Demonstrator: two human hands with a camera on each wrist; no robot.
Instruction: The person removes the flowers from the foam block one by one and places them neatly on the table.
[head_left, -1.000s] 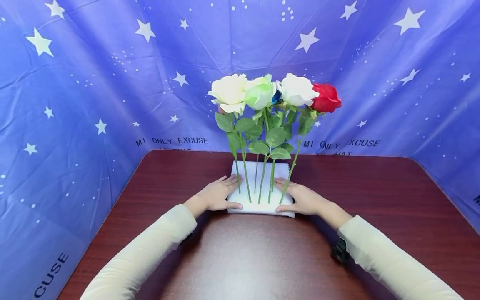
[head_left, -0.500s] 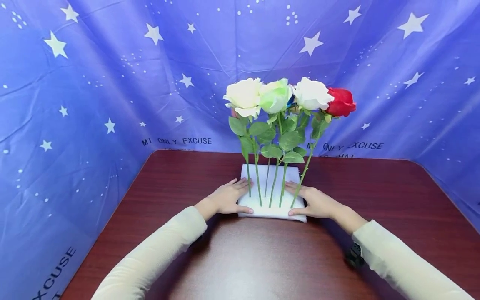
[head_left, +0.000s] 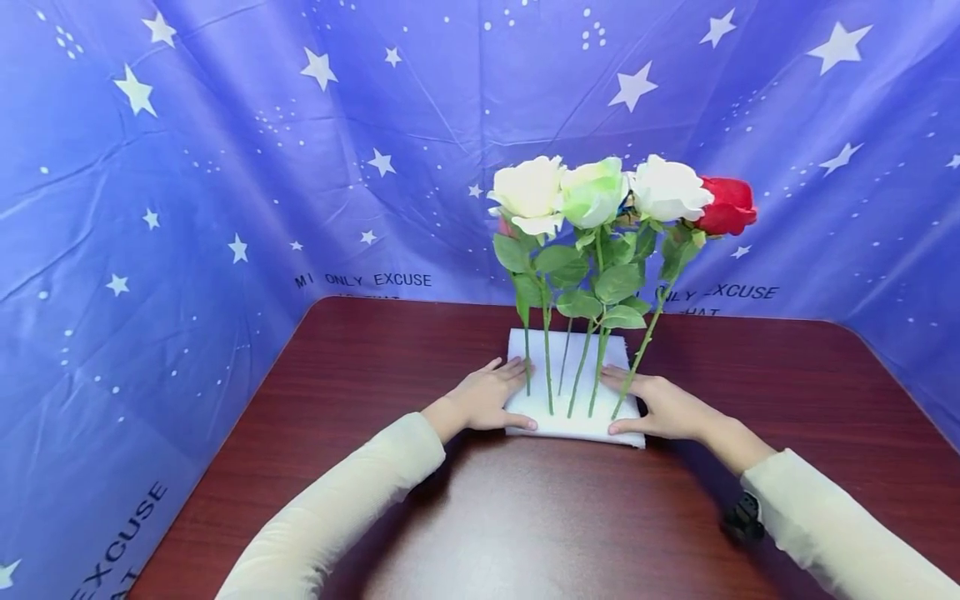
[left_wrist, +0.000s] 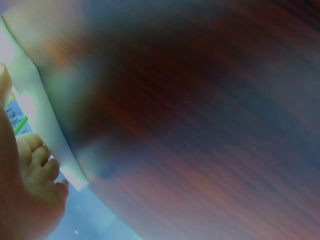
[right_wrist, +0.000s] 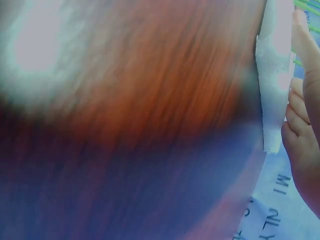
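Observation:
A white foam block (head_left: 573,429) lies flat on the table with several long-stemmed roses upright in it. Their heads include a cream rose (head_left: 528,190), a pale green rose (head_left: 594,193), a white rose (head_left: 670,192) and a red rose (head_left: 727,207); blue and pink ones are mostly hidden behind. My left hand (head_left: 489,397) rests at the block's left edge, fingers extended over its top and thumb near the front. Mirroring it, my right hand (head_left: 671,407) touches the right edge. Both wrist views catch the block's side, the left hand (left_wrist: 37,192) and the right hand (right_wrist: 305,145).
The dark red-brown table (head_left: 480,517) stretches to both sides and in front of the block. Behind it hangs a blue curtain (head_left: 420,100) with white stars and lettering. A black device (head_left: 744,518) is strapped at the right wrist.
The foam block and its roses have slid to the right along the table, with both hands keeping their places at its edges. The head view has also shifted slightly.

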